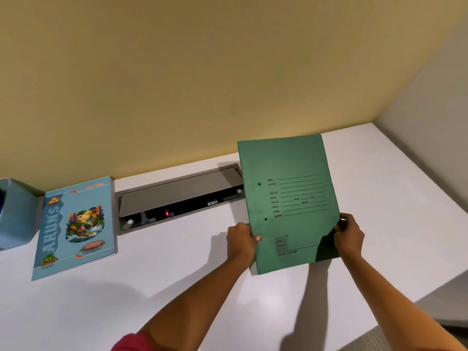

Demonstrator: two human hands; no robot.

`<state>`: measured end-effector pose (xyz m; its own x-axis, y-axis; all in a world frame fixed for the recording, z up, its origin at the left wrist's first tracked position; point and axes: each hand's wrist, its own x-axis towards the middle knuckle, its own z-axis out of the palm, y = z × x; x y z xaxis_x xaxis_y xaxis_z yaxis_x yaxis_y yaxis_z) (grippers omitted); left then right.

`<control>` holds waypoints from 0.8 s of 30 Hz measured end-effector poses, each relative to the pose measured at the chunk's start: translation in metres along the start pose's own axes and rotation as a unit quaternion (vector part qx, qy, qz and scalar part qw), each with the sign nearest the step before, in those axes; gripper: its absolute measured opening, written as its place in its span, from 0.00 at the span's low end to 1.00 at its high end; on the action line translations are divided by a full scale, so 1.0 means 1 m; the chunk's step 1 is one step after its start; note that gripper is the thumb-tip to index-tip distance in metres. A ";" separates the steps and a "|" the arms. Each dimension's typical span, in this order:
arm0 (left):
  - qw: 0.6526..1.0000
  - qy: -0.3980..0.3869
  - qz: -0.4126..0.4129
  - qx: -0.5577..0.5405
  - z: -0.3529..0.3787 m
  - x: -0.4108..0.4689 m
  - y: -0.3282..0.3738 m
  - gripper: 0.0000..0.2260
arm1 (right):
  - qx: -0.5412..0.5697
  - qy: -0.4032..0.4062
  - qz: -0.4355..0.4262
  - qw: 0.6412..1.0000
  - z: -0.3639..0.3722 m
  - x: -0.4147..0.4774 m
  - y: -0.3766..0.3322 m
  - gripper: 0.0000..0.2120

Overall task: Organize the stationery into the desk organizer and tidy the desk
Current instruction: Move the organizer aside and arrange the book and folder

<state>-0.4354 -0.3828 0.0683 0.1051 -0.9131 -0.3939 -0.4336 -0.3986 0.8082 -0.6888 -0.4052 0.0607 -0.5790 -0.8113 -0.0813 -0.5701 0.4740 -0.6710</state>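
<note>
A green folder (291, 198) is held upright over the white desk (177, 274), at about 4 o'clock in the view. Its left edge is pinched by the left hand (240, 240) (a pink thumbnail shows on the cover), and its right edge is gripped by the right hand (349, 236), fingers curled round it. A blue notebook (76, 226) lies flat at 8 o'clock, with a blue organizer (17, 214) just beside it at its 9 o'clock. A grey hatch (177, 196) is set between notebook and folder.

A green card file folder (291, 198) bears dark printed lines; a light-blue notebook (76, 226) carries a multicoloured illustration; the desk (152, 287) is white.
</note>
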 end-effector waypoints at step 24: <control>0.999 0.024 -0.029 0.012 0.060 0.069 0.004 0.03 | -0.119 -0.096 -0.063 0.986 0.044 0.138 -0.024 0.25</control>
<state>-0.4833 -0.4422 0.0180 0.1732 -0.8915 -0.4186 -0.4468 -0.4499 0.7733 -0.7291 -0.5433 0.0338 -0.3856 -0.9083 -0.1619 -0.7650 0.4129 -0.4942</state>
